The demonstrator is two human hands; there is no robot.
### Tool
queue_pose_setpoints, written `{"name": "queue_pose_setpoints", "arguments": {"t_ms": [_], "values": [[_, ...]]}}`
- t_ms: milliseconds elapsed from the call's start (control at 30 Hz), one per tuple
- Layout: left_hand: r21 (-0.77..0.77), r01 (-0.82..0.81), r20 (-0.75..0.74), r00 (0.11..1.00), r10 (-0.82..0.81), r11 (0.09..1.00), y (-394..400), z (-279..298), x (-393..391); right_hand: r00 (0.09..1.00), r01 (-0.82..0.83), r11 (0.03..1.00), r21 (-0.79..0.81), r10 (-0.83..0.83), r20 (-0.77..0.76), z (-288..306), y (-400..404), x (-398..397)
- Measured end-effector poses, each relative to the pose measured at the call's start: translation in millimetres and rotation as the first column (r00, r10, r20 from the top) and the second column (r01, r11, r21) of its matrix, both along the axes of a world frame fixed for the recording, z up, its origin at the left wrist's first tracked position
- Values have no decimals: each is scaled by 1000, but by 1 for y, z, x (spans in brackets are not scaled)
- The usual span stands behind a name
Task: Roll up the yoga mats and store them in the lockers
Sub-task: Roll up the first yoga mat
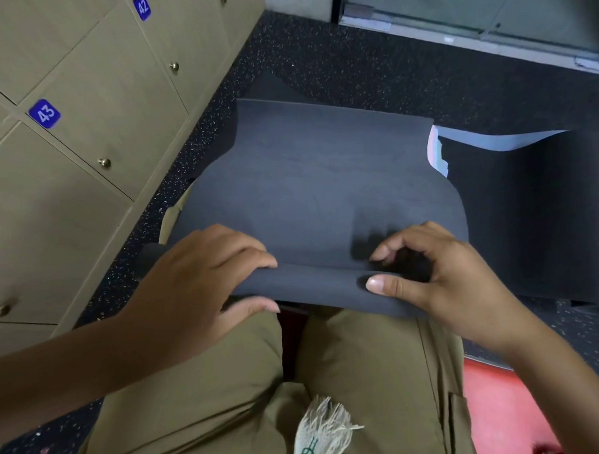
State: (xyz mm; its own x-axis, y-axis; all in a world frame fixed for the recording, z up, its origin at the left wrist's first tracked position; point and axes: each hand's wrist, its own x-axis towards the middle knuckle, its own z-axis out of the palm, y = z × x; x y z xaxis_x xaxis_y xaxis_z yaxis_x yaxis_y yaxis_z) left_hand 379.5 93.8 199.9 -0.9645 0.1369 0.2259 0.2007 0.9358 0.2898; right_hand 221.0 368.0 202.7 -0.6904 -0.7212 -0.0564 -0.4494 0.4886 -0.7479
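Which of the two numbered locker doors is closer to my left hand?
Locker 43; locker 42 sits farther up the row from the left hand.

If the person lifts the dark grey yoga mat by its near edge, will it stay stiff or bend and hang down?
The yoga mat would probably bend: its near edge already curls over where the left hand and right hand grip it. Its far part lies in waves, so it seems floppy. It looks thin, so likely light.
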Motion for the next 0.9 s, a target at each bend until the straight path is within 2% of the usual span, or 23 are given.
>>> {"name": "queue_pose_setpoints", "arguments": {"t_ms": [67,167,300,400,467,667,733,800,900], "values": [[18,-15,21,1000,14,1000,-1,-1,-1,997,28,999,24,-26,-75,0,-3,0],[74,-46,57,997,42,996,-3,-3,-7,957,65,997,39,-51,-287,-2,-6,5],[170,-87,132,989,65,982,-6,-1,-20,830,119,993,16,-90,-550,-6,-12,24],[236,-118,187,979,74,964,-8,2,-27,731,165,986,-19,-136,-669,-13,-14,37],[294,-168,251,963,94,941,-10,4,-33,716,158,987,-30,-136,-685,-18,-11,39],[355,-234,387,918,86,905,-15,8,-52,782,113,992,-48,-119,-611,-28,-5,29],[382,-247,325,938,120,890,-11,7,-53,806,117,991,-60,-130,-578,-29,-6,23],[365,-221,171,971,168,904,-4,6,-52,838,133,989,-62,-145,-526,-28,-7,15],[181,-134,-50,988,145,974,3,1,-47,899,138,989,-54,-148,-413,-25,-7,3]]}}
